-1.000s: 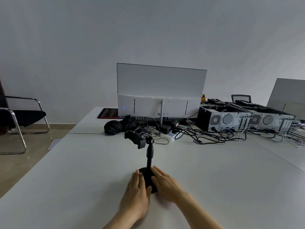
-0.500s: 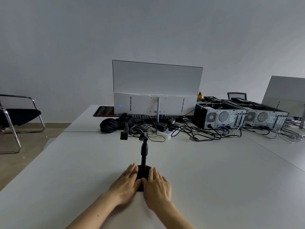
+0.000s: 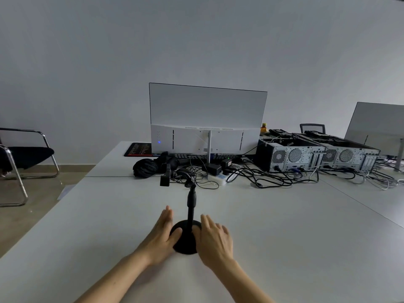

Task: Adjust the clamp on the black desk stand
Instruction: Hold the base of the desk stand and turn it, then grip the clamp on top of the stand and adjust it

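Observation:
The black desk stand (image 3: 185,240) stands upright on the white table, a round base with a thin pole (image 3: 191,204). At the pole's top an arm carries the black clamp (image 3: 165,178) out to the left. My left hand (image 3: 162,234) lies flat against the base's left side, thumb resting on the base. My right hand (image 3: 215,238) is flat at the base's right side, fingers spread and slightly blurred, touching its edge at most. Neither hand is near the clamp.
The white table (image 3: 284,248) runs wide on both sides. Behind the stand are a white monitor (image 3: 207,119), tangled cables with a power strip (image 3: 218,179), a black bundle (image 3: 145,168) and two computer cases (image 3: 290,155). A black chair (image 3: 24,156) stands at the left.
Both hands lay on top of the base; now they have slid apart to its sides. The stand turned between the first frame and half a second ago, so the clamp shows narrower.

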A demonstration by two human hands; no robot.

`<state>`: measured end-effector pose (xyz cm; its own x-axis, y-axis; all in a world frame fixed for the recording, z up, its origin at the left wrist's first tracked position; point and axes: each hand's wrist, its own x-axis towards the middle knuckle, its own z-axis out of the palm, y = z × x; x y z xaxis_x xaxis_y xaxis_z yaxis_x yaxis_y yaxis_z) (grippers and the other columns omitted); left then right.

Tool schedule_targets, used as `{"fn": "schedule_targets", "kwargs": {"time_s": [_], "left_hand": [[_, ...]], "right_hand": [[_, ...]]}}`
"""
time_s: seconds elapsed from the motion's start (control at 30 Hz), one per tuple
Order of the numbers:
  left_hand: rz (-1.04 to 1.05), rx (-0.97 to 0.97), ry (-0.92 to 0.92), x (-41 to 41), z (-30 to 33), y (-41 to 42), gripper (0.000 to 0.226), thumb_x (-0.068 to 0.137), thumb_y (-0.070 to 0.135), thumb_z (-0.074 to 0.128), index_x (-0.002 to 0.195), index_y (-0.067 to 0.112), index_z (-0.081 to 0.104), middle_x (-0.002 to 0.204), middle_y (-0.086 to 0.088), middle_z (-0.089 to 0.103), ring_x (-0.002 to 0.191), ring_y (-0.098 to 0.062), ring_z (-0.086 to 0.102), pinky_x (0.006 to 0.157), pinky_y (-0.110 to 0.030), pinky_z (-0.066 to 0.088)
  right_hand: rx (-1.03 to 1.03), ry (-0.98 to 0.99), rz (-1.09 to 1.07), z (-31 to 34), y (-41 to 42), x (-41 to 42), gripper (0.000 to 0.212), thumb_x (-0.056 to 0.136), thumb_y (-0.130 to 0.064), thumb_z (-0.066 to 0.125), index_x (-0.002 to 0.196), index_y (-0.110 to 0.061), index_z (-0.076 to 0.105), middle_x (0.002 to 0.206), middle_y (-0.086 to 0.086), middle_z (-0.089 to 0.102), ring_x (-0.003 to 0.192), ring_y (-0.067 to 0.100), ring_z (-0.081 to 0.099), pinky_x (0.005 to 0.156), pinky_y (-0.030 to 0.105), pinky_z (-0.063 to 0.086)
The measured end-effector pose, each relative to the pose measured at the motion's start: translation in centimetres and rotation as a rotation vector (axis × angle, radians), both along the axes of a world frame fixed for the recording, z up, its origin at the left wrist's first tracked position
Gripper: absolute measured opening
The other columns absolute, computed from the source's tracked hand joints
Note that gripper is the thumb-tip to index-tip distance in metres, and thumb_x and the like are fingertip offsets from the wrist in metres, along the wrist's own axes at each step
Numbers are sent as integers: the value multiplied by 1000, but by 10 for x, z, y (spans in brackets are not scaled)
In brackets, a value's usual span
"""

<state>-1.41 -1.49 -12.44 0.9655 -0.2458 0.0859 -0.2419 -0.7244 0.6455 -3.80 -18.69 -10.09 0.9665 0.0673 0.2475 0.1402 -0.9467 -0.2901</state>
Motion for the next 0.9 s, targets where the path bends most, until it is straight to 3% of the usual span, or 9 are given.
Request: {"fn": "schedule_targets", "kwargs": {"time_s": [0.07, 0.17, 0.37, 0.43, 0.53, 0.6, 0.67, 0.77, 0.9], "left_hand": [[5, -136, -6, -2, 18, 12, 88, 84, 62, 29, 148, 21, -15, 156, 9, -24, 141, -1, -21, 116, -22, -7], [34, -259, -53, -6, 50, 32, 88, 80, 63, 32, 150, 27, -9, 156, 18, -11, 141, 6, -7, 113, -18, -1], [4, -519, -141, -6, 108, 44, 94, 74, 68, 48, 150, 33, 6, 151, 27, 10, 141, 8, 12, 114, -22, 14], [-44, -531, -121, -4, 120, 44, 90, 76, 60, 53, 150, 33, 7, 153, 25, 14, 140, 9, 17, 112, -20, 18], [-97, -499, -104, -2, 130, 43, 101, 69, 70, 55, 150, 31, 9, 153, 23, 17, 140, 9, 18, 114, -21, 18], [-109, -489, -105, -1, 132, 42, 98, 72, 67, 55, 150, 28, 11, 156, 18, 19, 141, 7, 20, 115, -22, 18], [-113, -481, -119, 0, 133, 41, 99, 71, 68, 54, 150, 25, 14, 156, 15, 23, 141, 4, 22, 114, -20, 19], [-109, -475, -114, 1, 133, 42, 116, 55, 85, 54, 150, 28, 18, 155, 16, 23, 142, -3, 22, 114, -21, 19], [-112, -476, -92, 4, 131, 46, 110, 57, 85, 53, 149, 35, 17, 159, 14, 20, 145, -8, 20, 114, -24, 19]], "right_hand": [[164, -175, 1, 18, -3, 5, 33, 99, -39, 36, 121, -18, 49, 118, 8, 66, 108, 29, 59, 91, 37, 41], [378, -274, 105, 45, -3, 16, 36, 98, -29, 45, 132, -16, 47, 131, 5, 61, 122, 24, 52, 98, 36, 41], [409, -270, 260, 80, 8, 31, 60, 83, -35, 67, 134, -16, 43, 139, 3, 53, 132, 20, 41, 109, 39, 34], [432, -294, 247, 84, 10, 36, 51, 83, -34, 69, 127, -17, 49, 131, 1, 59, 127, 20, 46, 104, 39, 39], [462, -304, 234, 87, 11, 40, 38, 85, -32, 68, 118, -18, 54, 121, 1, 64, 117, 18, 55, 97, 37, 44], [469, -303, 243, 88, 11, 42, 34, 85, -31, 68, 114, -18, 56, 115, 1, 66, 112, 17, 57, 94, 36, 46], [478, -314, 272, 89, 10, 42, 32, 85, -30, 69, 113, -18, 59, 112, 1, 67, 111, 17, 57, 92, 36, 46], [481, -344, 326, 96, 11, 43, 34, 85, -29, 70, 116, -18, 62, 112, 1, 68, 112, 17, 55, 91, 34, 45], [437, -364, 390, 108, 19, 46, 39, 85, -26, 70, 122, -18, 62, 117, 3, 68, 118, 20, 52, 92, 30, 42]]}}
